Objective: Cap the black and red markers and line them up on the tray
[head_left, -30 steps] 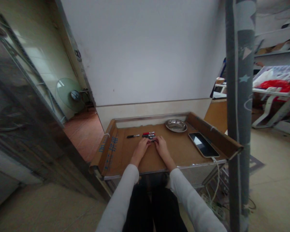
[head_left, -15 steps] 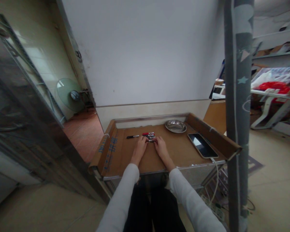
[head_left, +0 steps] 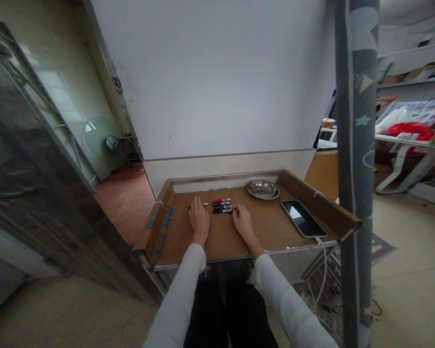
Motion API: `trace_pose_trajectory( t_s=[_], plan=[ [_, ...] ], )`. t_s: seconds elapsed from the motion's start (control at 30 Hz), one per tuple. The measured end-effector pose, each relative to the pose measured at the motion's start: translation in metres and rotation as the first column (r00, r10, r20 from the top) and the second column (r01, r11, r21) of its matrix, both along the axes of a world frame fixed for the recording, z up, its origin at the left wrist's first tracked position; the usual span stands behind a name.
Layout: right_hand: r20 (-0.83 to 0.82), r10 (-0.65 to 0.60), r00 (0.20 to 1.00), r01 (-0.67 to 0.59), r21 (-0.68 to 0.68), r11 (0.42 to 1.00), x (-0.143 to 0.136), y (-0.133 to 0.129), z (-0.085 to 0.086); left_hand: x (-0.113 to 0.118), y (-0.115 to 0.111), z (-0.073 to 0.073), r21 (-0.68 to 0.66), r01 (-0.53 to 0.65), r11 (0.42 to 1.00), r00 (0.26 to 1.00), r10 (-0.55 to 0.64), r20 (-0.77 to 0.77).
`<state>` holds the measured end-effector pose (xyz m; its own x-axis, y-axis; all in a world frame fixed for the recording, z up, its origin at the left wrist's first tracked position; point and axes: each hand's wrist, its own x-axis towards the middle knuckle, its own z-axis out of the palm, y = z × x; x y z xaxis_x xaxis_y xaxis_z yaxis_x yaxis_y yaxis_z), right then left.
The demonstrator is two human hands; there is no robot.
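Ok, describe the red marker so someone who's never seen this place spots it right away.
Below the pale wall is a cardboard-lined table. Near its middle, between the left hand and the right hand, a few markers lie side by side. The red marker is the one nearest the wall; its neighbours look black.

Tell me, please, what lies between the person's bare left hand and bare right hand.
In the head view, a close side-by-side group of slim red and black pens lies between the left hand and the right hand, nearer the right.
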<state>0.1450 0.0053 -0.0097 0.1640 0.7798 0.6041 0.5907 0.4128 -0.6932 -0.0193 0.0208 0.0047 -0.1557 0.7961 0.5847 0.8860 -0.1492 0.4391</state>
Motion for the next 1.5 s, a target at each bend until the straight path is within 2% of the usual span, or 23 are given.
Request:
trace_pose_trajectory(
  t_s=[0.17, 0.37, 0.5, 0.6, 0.67, 0.7, 0.77, 0.87, 0.93, 1.03, 1.13, 1.23, 1.3, 1.5],
  plan=[
    [-0.062, -0.039, 0.997, 0.035, -0.055, 0.998, 0.000, -0.004, 0.004, -0.004, 0.005, -0.005, -0.123, -0.122, 0.985, 0.982, 0.102, -0.158],
    [-0.084, -0.075, 0.994, 0.060, -0.170, 0.984, 0.001, -0.010, 0.008, -0.004, -0.005, 0.003, -0.116, -0.206, 0.972, 0.950, 0.171, -0.260],
    [-0.076, -0.084, 0.994, 0.069, -0.186, 0.980, 0.000, -0.013, 0.011, -0.004, -0.011, 0.003, -0.094, -0.192, 0.977, 0.942, 0.156, -0.297],
    [-0.090, -0.067, 0.994, 0.050, -0.178, 0.983, -0.002, -0.015, 0.012, -0.004, -0.013, 0.000, -0.083, -0.158, 0.984, 0.956, 0.131, -0.264],
    [-0.129, -0.044, 0.991, 0.021, -0.173, 0.985, -0.003, -0.016, 0.013, -0.003, -0.014, 0.000, -0.063, -0.089, 0.994, 0.979, 0.076, -0.189],
    [-0.160, -0.025, 0.987, -0.002, -0.168, 0.986, -0.004, -0.016, 0.014, -0.002, -0.016, 0.001, -0.046, -0.017, 0.999, 0.990, 0.010, -0.142],
    [-0.244, 0.022, 0.969, -0.063, -0.161, 0.985, -0.005, -0.015, 0.014, 0.000, -0.020, 0.004, -0.007, 0.198, 0.980, 0.977, -0.198, -0.073],
    [-0.408, 0.088, 0.909, -0.174, -0.178, 0.969, -0.006, -0.013, 0.014, 0.004, -0.029, 0.010, 0.005, 0.499, 0.867, 0.864, -0.497, -0.079],
    [-0.505, 0.132, 0.853, -0.271, -0.212, 0.939, -0.006, -0.013, 0.014, 0.007, -0.035, 0.013, -0.021, 0.591, 0.807, 0.799, -0.588, -0.121],
    [-0.600, 0.212, 0.771, -0.431, -0.247, 0.868, -0.005, -0.013, 0.014, 0.010, -0.040, 0.014, -0.032, 0.640, 0.768, 0.755, -0.636, -0.157],
    [-0.695, 0.264, 0.669, -0.536, -0.205, 0.819, -0.003, -0.013, 0.012, 0.011, -0.041, 0.015, 0.044, 0.656, 0.753, 0.752, -0.648, -0.121],
    [-0.787, 0.278, 0.551, -0.586, -0.127, 0.801, -0.001, -0.012, 0.011, 0.010, -0.040, 0.015, 0.179, 0.625, 0.760, 0.776, -0.629, -0.040],
    [-0.820, 0.276, 0.502, -0.603, -0.103, 0.791, 0.001, -0.012, 0.011, 0.009, -0.040, 0.015, 0.243, 0.607, 0.756, 0.780, -0.626, -0.003],
    [-0.865, 0.284, 0.414, -0.694, -0.098, 0.713, -0.001, -0.016, 0.014, 0.008, -0.041, 0.017, 0.281, 0.608, 0.742, 0.777, -0.630, -0.019]
  ],
)
